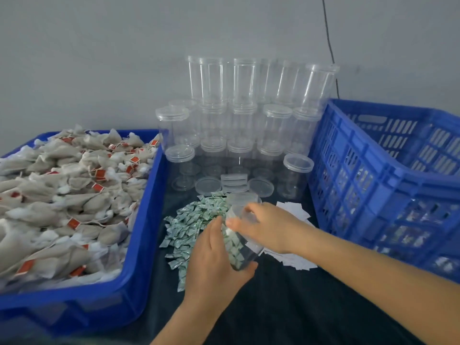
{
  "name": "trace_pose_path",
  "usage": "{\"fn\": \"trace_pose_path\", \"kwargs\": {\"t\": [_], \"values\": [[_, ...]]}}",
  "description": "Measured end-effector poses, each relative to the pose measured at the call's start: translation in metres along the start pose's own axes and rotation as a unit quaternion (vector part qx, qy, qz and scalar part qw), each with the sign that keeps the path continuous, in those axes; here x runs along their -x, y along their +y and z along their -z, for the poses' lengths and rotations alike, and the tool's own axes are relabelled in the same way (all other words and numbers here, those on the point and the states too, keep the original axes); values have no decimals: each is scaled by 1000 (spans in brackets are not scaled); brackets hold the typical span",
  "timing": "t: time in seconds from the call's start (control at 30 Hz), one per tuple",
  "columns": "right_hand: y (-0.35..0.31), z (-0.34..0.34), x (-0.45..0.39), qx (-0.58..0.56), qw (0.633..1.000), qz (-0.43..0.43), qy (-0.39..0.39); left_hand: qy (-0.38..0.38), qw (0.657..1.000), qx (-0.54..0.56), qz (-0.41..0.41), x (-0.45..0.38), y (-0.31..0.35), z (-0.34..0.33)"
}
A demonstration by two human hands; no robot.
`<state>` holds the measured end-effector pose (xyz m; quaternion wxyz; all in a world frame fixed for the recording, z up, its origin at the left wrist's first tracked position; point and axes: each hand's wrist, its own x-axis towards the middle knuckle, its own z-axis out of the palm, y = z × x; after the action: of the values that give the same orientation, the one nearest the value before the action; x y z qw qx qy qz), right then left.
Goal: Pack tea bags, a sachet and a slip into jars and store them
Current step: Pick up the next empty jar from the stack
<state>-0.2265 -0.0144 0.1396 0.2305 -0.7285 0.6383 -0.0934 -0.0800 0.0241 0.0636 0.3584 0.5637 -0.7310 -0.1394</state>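
Observation:
A clear plastic jar is tilted over the dark table, its open mouth pointing away from me. My left hand grips its lower body from the left. My right hand holds the jar near its mouth, fingers curled over the rim. Just beyond the mouth sits a clear lid. Green-white sachets lie in a heap under and left of the jar. White paper slips lie beneath my right wrist. Tea bags with red tags fill the blue tray on the left.
Stacked empty clear jars stand against the wall, with loose lids in front of them. A tall blue slotted crate on the right holds packed jars. A black cable hangs down the wall.

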Motion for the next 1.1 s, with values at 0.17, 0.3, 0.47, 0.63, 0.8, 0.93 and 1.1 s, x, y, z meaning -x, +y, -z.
{"fn": "trace_pose_path", "kwargs": {"t": [0.17,0.3,0.47,0.63,0.8,0.93,1.1], "values": [[6,-25,-6,-49,996,57,50,12,1000,-13,-9,1,-14,0],[11,-27,-7,-55,993,90,57,24,999,-27,-22,-4,-16,0],[20,-6,-3,31,981,190,26,-72,991,110,22,-9,-9,11],[26,15,5,41,958,284,-28,-193,954,227,23,-16,-5,30],[39,20,7,77,922,373,-75,-232,963,135,-5,-16,-11,46],[35,15,10,-128,970,164,-126,-102,976,-150,-122,-14,-5,50],[31,13,2,-480,814,-225,-239,50,928,-293,-225,-10,-5,32]]}}
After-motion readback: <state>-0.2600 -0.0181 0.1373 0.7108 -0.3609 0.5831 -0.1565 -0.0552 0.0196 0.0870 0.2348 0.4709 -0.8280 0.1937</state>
